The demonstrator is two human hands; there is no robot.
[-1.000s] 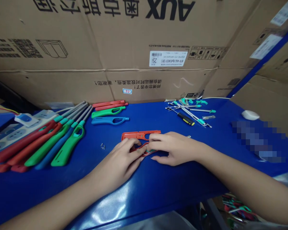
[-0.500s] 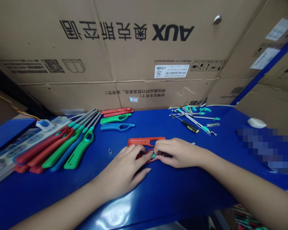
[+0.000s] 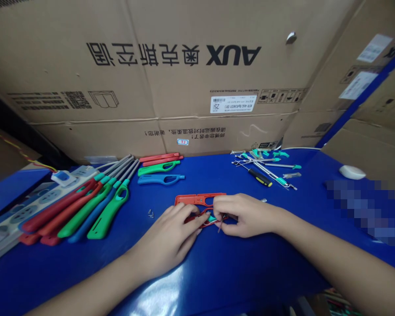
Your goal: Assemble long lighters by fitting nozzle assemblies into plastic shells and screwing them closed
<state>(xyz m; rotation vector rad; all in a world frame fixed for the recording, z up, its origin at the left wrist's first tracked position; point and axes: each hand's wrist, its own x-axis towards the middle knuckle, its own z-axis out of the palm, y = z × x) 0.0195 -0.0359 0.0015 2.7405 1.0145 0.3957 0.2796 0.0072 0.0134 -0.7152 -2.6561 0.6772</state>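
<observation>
My left hand [image 3: 171,235] is closed over the left part of a red lighter handle half [image 3: 204,224], its fingertips pressing on the inside. A teal-green trigger piece [image 3: 211,218] sits in that half. At its right end, my right hand [image 3: 245,215] pinches a thin dark piece like a wire [image 3: 220,227]; the fingers partly hide it. Just behind both hands lies another red handle half [image 3: 192,199], with its inner side up. Several small screws [image 3: 151,213] rest left of my left hand.
Long-necked lighters [image 3: 107,210] in several colours lean on a white power strip [image 3: 36,206] at left. Spare handle shells [image 3: 161,179] lie behind. Metal lighter rods [image 3: 266,170], green parts and a black-yellow screwdriver [image 3: 260,177] are at back right. A cardboard wall [image 3: 171,96] closes the back.
My right fingers have lifted slightly and now pinch a thin dark piece. My left thumb has drawn in under the fingers. The view has tilted up a little.
</observation>
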